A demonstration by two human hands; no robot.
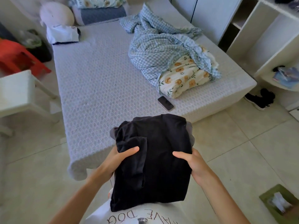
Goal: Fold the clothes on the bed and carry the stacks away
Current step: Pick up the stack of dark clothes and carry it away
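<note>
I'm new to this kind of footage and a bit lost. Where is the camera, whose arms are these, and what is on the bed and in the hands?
There is no machine here. The one picture comes from a wide-angle camera worn on a person's head, looking forward and down, so the arms reaching in from below are that person's own. The left hand and right hand grip a stack of dark clothes from either side, thumbs on top, held in front of the chest. Ahead stands the bed. On it lie a crumpled blue checked quilt, a phone near the foot end, and a white garment and pillows at the far end.
</note>
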